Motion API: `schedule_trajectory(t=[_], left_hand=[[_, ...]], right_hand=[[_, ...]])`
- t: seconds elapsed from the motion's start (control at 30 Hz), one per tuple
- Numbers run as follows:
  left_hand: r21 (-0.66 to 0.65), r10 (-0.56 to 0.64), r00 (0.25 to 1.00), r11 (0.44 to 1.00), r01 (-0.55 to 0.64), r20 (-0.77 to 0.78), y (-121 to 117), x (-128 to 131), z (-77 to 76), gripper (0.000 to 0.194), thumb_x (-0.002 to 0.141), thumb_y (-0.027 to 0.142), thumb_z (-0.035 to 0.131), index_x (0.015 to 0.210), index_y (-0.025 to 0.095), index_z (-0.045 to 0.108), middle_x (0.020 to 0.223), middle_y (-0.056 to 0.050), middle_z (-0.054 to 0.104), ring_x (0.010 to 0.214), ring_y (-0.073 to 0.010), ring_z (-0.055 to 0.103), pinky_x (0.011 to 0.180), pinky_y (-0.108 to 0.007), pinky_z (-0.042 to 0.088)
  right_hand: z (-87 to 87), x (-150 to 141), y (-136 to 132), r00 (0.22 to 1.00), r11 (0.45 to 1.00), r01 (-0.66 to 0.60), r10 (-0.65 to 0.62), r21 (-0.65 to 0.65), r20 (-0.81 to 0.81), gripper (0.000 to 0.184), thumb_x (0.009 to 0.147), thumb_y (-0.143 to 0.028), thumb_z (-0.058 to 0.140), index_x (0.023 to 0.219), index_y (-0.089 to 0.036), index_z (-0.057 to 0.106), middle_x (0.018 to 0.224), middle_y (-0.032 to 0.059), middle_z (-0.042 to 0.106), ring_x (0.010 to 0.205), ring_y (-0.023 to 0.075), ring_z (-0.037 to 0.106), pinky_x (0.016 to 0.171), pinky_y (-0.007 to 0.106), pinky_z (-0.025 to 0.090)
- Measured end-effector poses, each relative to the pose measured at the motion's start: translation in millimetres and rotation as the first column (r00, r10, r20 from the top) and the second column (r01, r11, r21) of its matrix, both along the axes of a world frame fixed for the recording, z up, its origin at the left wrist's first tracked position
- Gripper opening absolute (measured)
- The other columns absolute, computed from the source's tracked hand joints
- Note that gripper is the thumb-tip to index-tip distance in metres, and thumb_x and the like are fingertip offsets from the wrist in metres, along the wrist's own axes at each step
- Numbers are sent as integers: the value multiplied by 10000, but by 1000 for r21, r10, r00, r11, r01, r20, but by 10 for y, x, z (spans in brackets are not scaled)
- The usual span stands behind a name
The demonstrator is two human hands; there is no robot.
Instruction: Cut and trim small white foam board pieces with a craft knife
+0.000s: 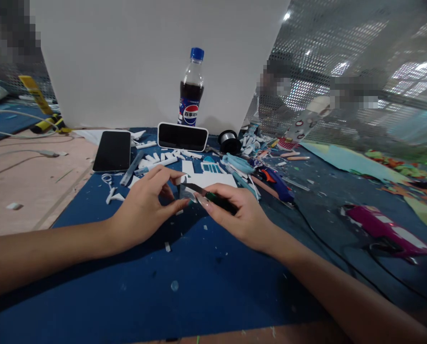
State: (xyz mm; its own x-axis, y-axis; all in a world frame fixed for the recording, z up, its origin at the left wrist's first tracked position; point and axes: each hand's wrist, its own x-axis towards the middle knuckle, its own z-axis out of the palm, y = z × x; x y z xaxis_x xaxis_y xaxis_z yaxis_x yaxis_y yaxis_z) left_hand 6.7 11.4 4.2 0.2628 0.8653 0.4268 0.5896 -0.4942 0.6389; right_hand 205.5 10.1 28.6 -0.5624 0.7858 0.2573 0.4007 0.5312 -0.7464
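My left hand (140,210) is closed, pinching a small pale, partly see-through piece (186,194) between thumb and fingers; its exact kind is unclear. In my right hand (244,217) is a craft knife (221,202) with a dark green handle. The blade points left and overlaps the pale piece in view, so whether it touches cannot be told. Both hands are above a blue mat (138,286). Just behind them lies a white sheet (213,180), partly covered by the fingers, beside a small white piece with a teal grid (211,167).
Behind stand a cola bottle (191,91) and a propped white-framed phone (182,137). A black-screened device (112,151) lies left, near several white offcuts. To the right are a blue glue gun (276,184) with its cord, a wire spool (229,141) and a magenta tool (387,230).
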Motion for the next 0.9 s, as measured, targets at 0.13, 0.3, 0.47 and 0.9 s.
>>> schedule_trajectory(t=[0.13, 0.3, 0.47, 0.9], left_hand=[[-15, -13, 1000, 1000, 13, 6, -8, -1, 4, 244, 761, 247, 587, 990, 196, 523, 933, -26, 518, 693, -135, 578, 606, -271, 482], [7, 14, 1000, 1000, -14, -9, -11, -3, 0, 212, 727, 256, 627, 866, 194, 480, 825, -3, 507, 637, -126, 542, 561, -269, 454], [12, 72, 997, 997, -72, -37, -9, 6, 0, 272, 718, 309, 652, 757, 199, 406, 701, 31, 444, 557, -107, 452, 491, -248, 378], [-31, 25, 995, 999, -28, -92, 2, -11, -15, 285, 755, 381, 626, 903, 188, 476, 823, -7, 463, 583, -115, 488, 500, -250, 405]], right_hand=[[-4, -14, -18, 1000, 1000, 2, -2, -9, 21, 188, 843, -272, 498, 913, -138, 609, 650, -12, 487, 513, 63, 354, 450, 190, 302], [-8, -4, -11, 1000, 1000, -20, 20, 8, 5, 187, 813, -234, 520, 940, -125, 604, 576, -44, 416, 486, 55, 342, 439, 181, 298], [-28, 19, -8, 999, 998, -46, 46, 49, 0, 259, 765, -186, 550, 1014, -129, 592, 608, -37, 460, 513, 57, 400, 456, 170, 341], [-59, 13, 32, 1000, 994, -8, 7, 109, 6, 259, 803, -229, 534, 1028, -133, 620, 719, 23, 622, 542, 77, 508, 478, 184, 397]])
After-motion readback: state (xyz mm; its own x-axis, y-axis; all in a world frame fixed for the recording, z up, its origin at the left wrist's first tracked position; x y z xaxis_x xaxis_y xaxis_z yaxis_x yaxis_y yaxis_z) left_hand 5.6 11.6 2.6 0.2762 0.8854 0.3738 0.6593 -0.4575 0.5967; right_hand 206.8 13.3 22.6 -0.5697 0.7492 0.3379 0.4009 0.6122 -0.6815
